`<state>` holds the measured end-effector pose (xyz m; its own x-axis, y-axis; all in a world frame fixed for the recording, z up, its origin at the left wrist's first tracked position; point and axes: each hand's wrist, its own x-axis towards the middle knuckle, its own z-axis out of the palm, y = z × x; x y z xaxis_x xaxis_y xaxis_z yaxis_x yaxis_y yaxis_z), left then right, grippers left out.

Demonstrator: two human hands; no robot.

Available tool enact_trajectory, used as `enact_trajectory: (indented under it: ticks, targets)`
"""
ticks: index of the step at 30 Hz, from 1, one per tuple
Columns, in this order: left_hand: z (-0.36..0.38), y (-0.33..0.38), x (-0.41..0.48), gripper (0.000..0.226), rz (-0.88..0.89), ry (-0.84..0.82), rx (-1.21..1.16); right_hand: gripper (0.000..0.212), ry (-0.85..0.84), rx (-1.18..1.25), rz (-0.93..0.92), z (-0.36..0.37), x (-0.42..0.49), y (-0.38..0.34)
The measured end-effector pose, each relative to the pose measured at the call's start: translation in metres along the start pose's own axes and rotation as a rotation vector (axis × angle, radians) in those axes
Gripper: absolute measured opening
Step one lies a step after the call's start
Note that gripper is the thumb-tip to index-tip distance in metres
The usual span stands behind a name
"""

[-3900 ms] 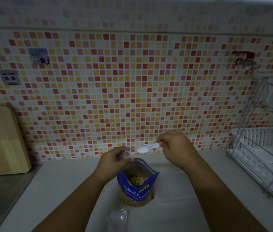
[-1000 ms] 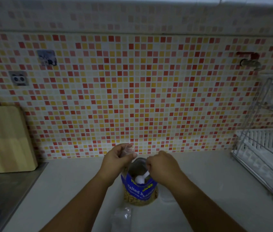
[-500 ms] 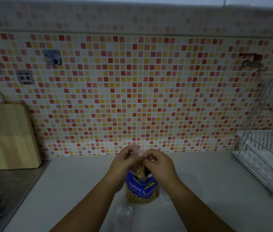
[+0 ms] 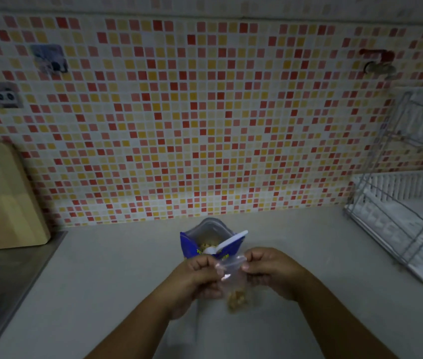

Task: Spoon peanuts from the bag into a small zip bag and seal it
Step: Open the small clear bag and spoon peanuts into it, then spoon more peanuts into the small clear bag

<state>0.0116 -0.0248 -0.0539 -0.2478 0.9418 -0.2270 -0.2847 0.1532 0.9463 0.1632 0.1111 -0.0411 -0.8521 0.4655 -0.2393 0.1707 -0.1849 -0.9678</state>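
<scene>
A blue peanut bag (image 4: 189, 246) stands open on the pale counter near the tiled wall. A white plastic spoon (image 4: 227, 243) rests inside it, handle leaning out to the right. In front of it hangs a small clear zip bag (image 4: 235, 283) with peanuts in its bottom. My left hand (image 4: 197, 277) pinches the left end of its top strip. At the strip's right end, my right hand (image 4: 270, 268) pinches it between thumb and fingers.
A wooden cutting board (image 4: 0, 198) leans on the wall at left, above a steel sink surface (image 4: 10, 278). A wire dish rack (image 4: 407, 208) with a white tray stands at right. A tap (image 4: 379, 63) sticks out of the tiled wall.
The spoon has been left in the peanut bag. Both hands drew back toward me with the small zip bag, now holding its top at both ends.
</scene>
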Motion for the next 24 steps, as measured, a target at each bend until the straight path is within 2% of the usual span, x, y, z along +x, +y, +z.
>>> enact_trajectory:
  ticks: [3,6,10,13,17,20,23,24]
  targets:
    - [0.006,-0.037,0.004,0.010,-0.149,-0.005,-0.039,0.017,0.008,0.033,0.177,-0.006,-0.002,0.032]
    - [0.007,-0.076,0.018,0.009,-0.286,0.107,-0.008,0.017,0.118,-0.041,0.329,-0.007,0.000,0.066]
    - [0.012,-0.108,0.034,0.018,-0.354,0.262,0.052,0.020,0.311,-0.134,0.431,-0.003,0.011,0.101]
    - [0.013,-0.116,0.047,0.013,-0.302,0.385,0.305,0.023,0.408,-0.268,0.396,-0.003,0.021,0.116]
    - [0.015,-0.110,0.056,0.019,-0.220,0.430,0.782,0.032,0.483,-0.513,0.286,-0.001,0.033,0.120]
    - [0.014,-0.111,0.062,0.021,-0.193,0.465,0.891,0.032,0.499,-0.609,0.288,0.001,0.038,0.121]
    - [0.012,-0.116,0.067,0.018,-0.187,0.499,0.896,0.006,0.543,-0.618,0.299,0.002,0.041,0.126]
    - [0.011,-0.118,0.067,0.016,-0.187,0.512,0.894,0.012,0.555,-0.639,0.296,0.001,0.043,0.128]
